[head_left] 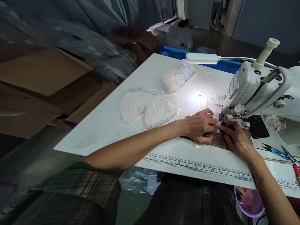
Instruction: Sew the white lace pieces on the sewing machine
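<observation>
Far left is just a stack of cardboard boxes [39, 72] beside the white table [112, 118]. On the table sits a loose heap of white lace pieces [150, 107], with a pinkish fabric bundle [175, 79] behind it, tied with a white band, under a small lamp [202, 58].

The person's left hand [199, 126] has its fingertips bunched together, pinching the edge of the lace strip [217, 122]. The strip is white openwork, pretty small, lying flat on the machine bed right at the presser foot [223, 118]. Fingers cover most of it and lamp glare washes out the pattern. The right hand [236, 139] isn't gripping; it lies flat with its fingers pressing the strip down from the near side.

The white sewing machine [262, 87] looms over that. Blue-handled snips [274, 150] lie to its right, a printed ruler [199, 164] runs along the table's front edge, and a purple basket [252, 204] sits below it.
</observation>
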Motion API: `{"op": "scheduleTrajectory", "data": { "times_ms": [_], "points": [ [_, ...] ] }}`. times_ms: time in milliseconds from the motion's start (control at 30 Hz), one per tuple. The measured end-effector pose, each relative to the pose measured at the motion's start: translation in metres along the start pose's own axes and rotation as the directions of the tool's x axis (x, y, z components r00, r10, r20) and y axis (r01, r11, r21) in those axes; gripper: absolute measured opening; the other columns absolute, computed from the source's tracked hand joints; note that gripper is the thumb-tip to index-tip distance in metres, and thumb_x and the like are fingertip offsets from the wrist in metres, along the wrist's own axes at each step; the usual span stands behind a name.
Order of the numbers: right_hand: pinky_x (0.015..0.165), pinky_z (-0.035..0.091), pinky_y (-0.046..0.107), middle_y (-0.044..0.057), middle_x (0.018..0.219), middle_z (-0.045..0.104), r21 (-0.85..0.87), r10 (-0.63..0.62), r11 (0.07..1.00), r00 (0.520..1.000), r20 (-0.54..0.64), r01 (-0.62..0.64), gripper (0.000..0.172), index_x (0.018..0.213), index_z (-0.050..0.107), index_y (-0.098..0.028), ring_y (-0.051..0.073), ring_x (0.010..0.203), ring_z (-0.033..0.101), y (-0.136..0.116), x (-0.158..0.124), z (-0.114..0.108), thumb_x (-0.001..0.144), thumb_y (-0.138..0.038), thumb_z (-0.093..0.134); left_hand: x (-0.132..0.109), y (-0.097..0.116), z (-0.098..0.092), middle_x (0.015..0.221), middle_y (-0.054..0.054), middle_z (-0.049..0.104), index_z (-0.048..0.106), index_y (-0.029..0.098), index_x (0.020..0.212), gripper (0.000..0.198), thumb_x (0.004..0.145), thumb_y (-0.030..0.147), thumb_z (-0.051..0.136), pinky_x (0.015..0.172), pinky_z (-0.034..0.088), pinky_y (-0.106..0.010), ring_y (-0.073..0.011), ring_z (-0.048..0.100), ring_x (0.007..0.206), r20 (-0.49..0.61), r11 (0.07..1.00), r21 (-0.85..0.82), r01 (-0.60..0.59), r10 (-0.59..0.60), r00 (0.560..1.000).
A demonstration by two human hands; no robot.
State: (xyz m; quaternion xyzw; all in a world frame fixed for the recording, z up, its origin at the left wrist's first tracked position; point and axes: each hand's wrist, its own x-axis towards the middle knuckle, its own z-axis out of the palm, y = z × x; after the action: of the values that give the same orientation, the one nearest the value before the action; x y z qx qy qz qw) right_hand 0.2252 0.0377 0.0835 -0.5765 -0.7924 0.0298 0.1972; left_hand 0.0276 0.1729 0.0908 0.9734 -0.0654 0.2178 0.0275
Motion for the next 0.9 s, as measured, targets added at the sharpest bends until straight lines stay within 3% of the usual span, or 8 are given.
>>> {"op": "scheduleTrajectory", "data": {
  "times_ms": [233,600,900],
  "points": [
    [0.07,0.059,0.039,0.013,0.104,0.06,-0.069,0.104,0.992,0.994,0.029,-0.102,0.043,0.13,0.063,-0.02,0.023,0.083,0.062,-0.0025,0.0054,0.004,0.093,-0.02,0.042,-0.0052,0.0008,0.0036,0.095,-0.008,0.072,0.071,0.016,0.095,0.028,0.085,0.037,0.055,0.098,0.042,-0.047,-0.0203,0.061,0.077,0.003,0.997,0.071,0.036,-0.036,0.999],
    [0.071,0.06,0.037,0.014,0.106,0.059,-0.03,0.054,0.998,0.998,0.028,-0.053,0.042,0.13,0.062,-0.019,0.021,0.082,0.062,-0.0002,0.0011,0.0029,0.094,-0.022,0.042,-0.0034,0.0011,0.0037,0.109,-0.012,0.07,0.07,0.012,0.102,0.035,0.086,0.039,0.054,0.098,0.041,-0.047,-0.0243,0.062,0.086,0.051,0.99,0.117,0.08,-0.087,0.995],
    [0.071,0.059,0.04,0.016,0.098,0.062,-0.018,0.127,0.992,0.992,0.018,-0.126,0.043,0.132,0.061,-0.017,0.024,0.082,0.064,-0.0037,0.0038,0.0056,0.095,-0.024,0.041,-0.0021,-0.0004,0.0035,0.119,-0.014,0.065,0.069,0.014,0.107,0.039,0.086,0.042,0.054,0.091,0.043,-0.045,-0.0256,0.059,0.091,0.091,0.983,0.095,0.159,-0.168,0.982]
  ]
}}
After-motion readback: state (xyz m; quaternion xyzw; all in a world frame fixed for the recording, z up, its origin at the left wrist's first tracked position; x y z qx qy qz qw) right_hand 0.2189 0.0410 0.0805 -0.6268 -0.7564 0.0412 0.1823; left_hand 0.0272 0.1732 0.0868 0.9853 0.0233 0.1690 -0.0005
